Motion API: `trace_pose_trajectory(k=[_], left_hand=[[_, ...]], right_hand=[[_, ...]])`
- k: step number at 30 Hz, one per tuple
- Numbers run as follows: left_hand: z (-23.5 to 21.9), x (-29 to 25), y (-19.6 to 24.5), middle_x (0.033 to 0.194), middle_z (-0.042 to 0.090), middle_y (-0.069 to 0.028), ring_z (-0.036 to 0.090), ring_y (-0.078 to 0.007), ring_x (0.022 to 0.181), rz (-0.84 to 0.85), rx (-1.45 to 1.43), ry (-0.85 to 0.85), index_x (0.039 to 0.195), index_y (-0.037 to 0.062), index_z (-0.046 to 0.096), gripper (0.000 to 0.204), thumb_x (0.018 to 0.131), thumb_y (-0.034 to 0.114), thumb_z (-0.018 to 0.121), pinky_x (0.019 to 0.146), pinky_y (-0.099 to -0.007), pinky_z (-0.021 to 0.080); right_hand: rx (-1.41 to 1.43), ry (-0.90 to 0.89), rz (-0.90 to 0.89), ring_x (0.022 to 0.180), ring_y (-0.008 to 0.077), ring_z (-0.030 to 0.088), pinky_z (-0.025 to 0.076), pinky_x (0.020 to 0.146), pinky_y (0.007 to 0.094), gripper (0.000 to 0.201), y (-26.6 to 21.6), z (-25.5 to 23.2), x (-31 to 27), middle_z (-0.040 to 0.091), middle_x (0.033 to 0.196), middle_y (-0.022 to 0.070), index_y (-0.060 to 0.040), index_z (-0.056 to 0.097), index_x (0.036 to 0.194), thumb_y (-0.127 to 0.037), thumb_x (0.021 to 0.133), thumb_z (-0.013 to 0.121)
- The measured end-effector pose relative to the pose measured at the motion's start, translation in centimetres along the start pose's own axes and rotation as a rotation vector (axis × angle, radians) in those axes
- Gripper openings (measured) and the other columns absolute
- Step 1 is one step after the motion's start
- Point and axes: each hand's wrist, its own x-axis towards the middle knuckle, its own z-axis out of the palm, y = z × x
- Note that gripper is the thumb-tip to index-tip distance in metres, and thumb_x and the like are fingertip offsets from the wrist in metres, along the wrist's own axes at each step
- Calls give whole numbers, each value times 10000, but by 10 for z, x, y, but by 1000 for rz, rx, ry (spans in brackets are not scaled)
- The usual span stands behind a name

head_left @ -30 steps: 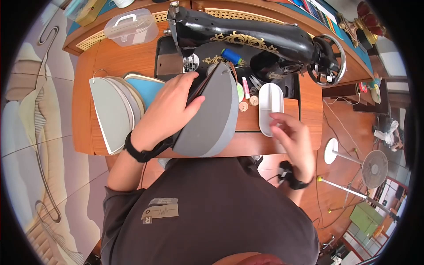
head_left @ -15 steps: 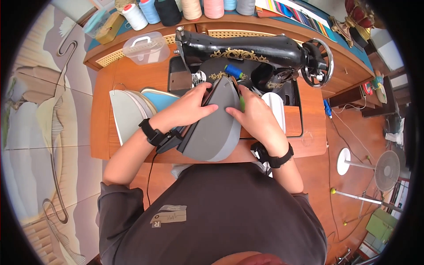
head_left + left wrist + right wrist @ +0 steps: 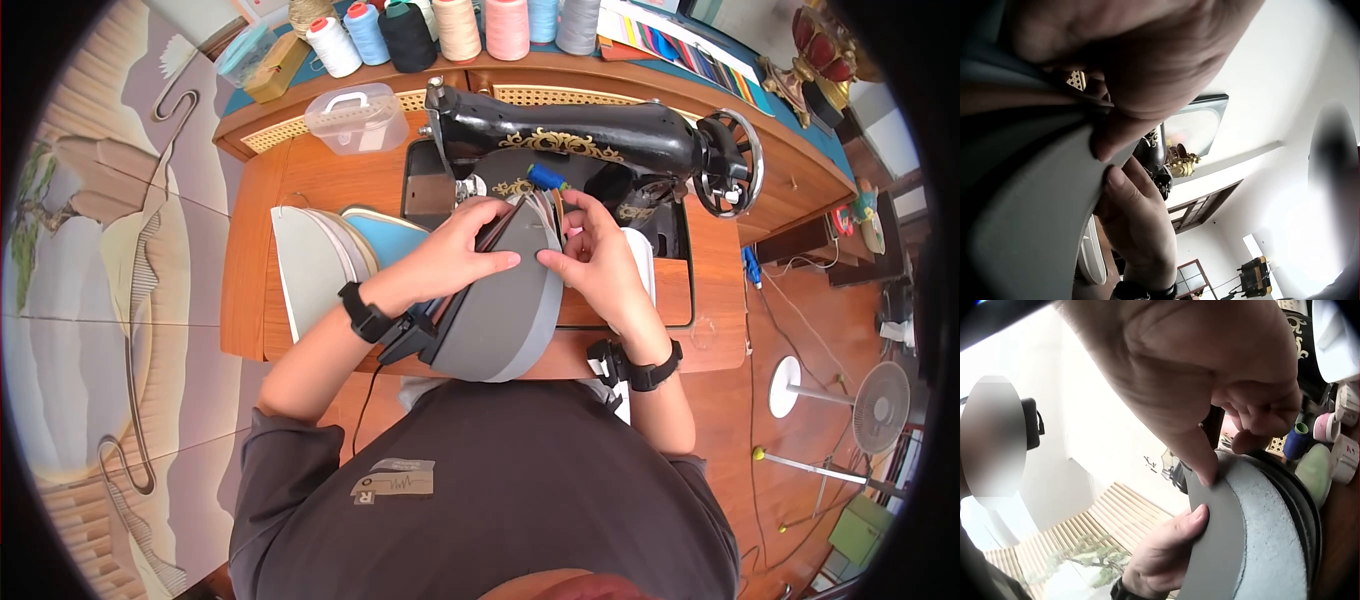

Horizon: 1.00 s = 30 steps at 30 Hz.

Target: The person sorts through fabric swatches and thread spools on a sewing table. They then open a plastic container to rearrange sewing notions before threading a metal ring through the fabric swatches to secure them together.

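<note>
1. Small clear container (image 3: 243, 52), far left on the shelf, beside a yellowish box (image 3: 276, 72); the contents of both are too small to tell.
2. Ringed set of rounded leaves (image 3: 312, 250), pale grey to blue, fanned on the wooden table (image 3: 250, 290).
3. Clear plastic box (image 3: 357, 120) with a white handle, behind the ringed set; a pale flat piece shows within or through its wall.
4. Left hand (image 3: 440, 258), partly closed, gripping the left edge of the grey leaf stack (image 3: 492, 320); the thumb lies on the grey face, the fingers bent over the edge.
5. Grey leaf stack, slanted between the hands at the front of the table, its leaves parted near the top.
6. Blue spool (image 3: 545, 177), behind the stack, in front of the black sewing machine (image 3: 570, 135).
7. Right hand (image 3: 605, 272), partly closed, pinching the stack's right side; the thumb rests on the grey face, the other fingers curled by the leaf edges.
8. White tray (image 3: 643, 262), largely hidden behind the right hand; its contents cannot be made out.
9. Changes: one second earlier the right hand was over the tray, apart from the stack; it now holds the stack, whose upper leaves stand more separated than half a second ago.
</note>
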Motion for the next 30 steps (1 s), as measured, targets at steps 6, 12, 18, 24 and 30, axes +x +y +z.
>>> trace_pose_trajectory(k=[6, 12, 18, 24, 30], left_hand=[[5, -18, 35, 1515, 471, -169, 464, -240, 1392, -12, 9, -90, 1557, -28, 345, 641, 1001, 124, 625, 1141, -371, 386], [12, -35, 41, 1587, 365, -203, 372, -314, 1468, 211, 228, -61, 1600, -14, 231, 712, 1029, 249, 565, 1208, -401, 282], [8, -45, 36, 1570, 375, -170, 385, -285, 1455, 184, 42, -91, 1572, -13, 258, 795, 1001, 391, 637, 1205, -399, 293], [-3, -42, 20, 1497, 452, -125, 479, -225, 1367, 185, -205, -165, 1478, -1, 405, 768, 895, 299, 804, 1147, -368, 384], [-7, -48, 10, 1345, 607, -101, 584, -212, 1272, 272, -359, -196, 1380, -7, 554, 710, 797, 219, 891, 1091, -339, 444]], right_hand=[[-2, -28, -121, 962, 160, 623, 531, 830, 314, 603, -8, -2, -12, 645, 1106, 122, 39, 588, 1362, -93, 824, 827], [-212, 25, -468, 1265, 387, 587, 410, 1120, 424, 587, -16, 14, -33, 604, 1353, 265, 92, 554, 1373, -72, 849, 760], [-11, 3, -404, 1293, 325, 568, 450, 1088, 376, 600, -20, 25, -45, 561, 1398, 217, 65, 546, 1411, 11, 850, 751], [240, -26, -414, 1332, 270, 530, 442, 1104, 374, 606, -8, 32, -49, 530, 1428, 174, 46, 558, 1416, 31, 846, 762], [894, -138, -285, 1255, 235, 595, 495, 1048, 346, 326, 11, 24, -44, 550, 1412, 223, 5, 546, 1328, -116, 1029, 587]])
